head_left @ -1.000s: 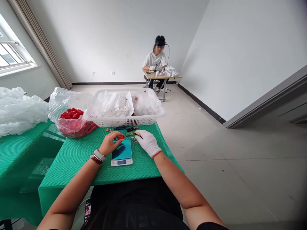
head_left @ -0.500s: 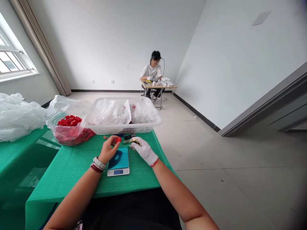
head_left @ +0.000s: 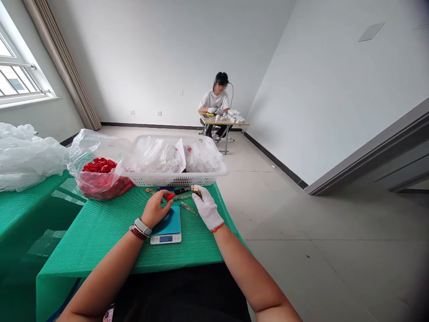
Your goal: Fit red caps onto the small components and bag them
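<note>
Left hand: the person's bare left hand (head_left: pixel 154 209), with a wristwatch and a beaded bracelet, hovers just past the far edge of the scale. Its fingers and thumb are pinched together on a small red plastic cap (head_left: pixel 170 196).

Right hand: the white-gloved right hand (head_left: pixel 208 208) rests near the table's far edge. Its fingertips touch a small gold-and-black part (head_left: pixel 197 192), but whether they grip it cannot be told.

Things: a digital pocket scale (head_left: pixel 166 228) with a teal top sits mid-table, between the hands, and nothing rests on it. Thin, glassy rods (head_left: pixel 188 208) and a black device (head_left: pixel 182 190) lie along the far edge, just beside the gloved fingers.

Rest: a green mesh-covered table (head_left: pixel 100 243) carries everything. A clear plastic bag (head_left: pixel 100 181) of red caps slumps at its far left corner, touching a white plastic basket (head_left: pixel 174 180) of crumpled clear bags on the far edge. Across the room, a co-worker (head_left: pixel 214 100) sits working at a small desk (head_left: pixel 223 120).

Risk: the small cap could slip from a loose pinch and roll across the mesh. A careless glove movement could scatter the thin rods, and a nudge could tip the open bag, spilling caps.
</note>
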Motion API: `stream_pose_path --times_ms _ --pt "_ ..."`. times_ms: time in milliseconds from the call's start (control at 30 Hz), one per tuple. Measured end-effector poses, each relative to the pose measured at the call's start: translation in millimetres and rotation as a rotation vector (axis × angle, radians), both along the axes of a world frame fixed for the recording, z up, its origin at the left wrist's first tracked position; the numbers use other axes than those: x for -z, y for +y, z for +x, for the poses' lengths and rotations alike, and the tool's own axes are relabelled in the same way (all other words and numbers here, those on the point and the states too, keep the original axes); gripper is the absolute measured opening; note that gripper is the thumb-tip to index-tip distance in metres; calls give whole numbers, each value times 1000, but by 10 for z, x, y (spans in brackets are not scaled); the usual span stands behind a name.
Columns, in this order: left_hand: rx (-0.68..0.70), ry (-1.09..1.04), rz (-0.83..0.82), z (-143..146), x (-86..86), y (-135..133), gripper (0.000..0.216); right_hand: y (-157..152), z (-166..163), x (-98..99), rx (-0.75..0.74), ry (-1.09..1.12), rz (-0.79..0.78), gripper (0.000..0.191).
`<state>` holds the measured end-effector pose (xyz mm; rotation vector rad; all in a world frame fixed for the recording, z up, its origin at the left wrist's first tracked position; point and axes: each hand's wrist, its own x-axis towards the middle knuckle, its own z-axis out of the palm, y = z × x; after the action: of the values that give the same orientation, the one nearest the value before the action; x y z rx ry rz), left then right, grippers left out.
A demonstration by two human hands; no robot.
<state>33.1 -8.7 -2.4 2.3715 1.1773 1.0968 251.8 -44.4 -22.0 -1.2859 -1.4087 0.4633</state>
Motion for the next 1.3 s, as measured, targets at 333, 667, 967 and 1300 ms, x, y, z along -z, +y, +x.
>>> stream_pose_path --times_ms 333,667,967,1300 --pt "33 2 34 0 39 17 17 4 -26 3 -170 74 -77 28" --pt "104 -150 45 12 15 15 15 -50 -36 -22 -289 268 -229 41" --pt "157 -173 -4 21 27 -12 17 -35 -23 -48 -339 236 -214 38" --pt "155 -112 34 16 28 -10 18 -122 -78 -174 -329 265 -212 39"
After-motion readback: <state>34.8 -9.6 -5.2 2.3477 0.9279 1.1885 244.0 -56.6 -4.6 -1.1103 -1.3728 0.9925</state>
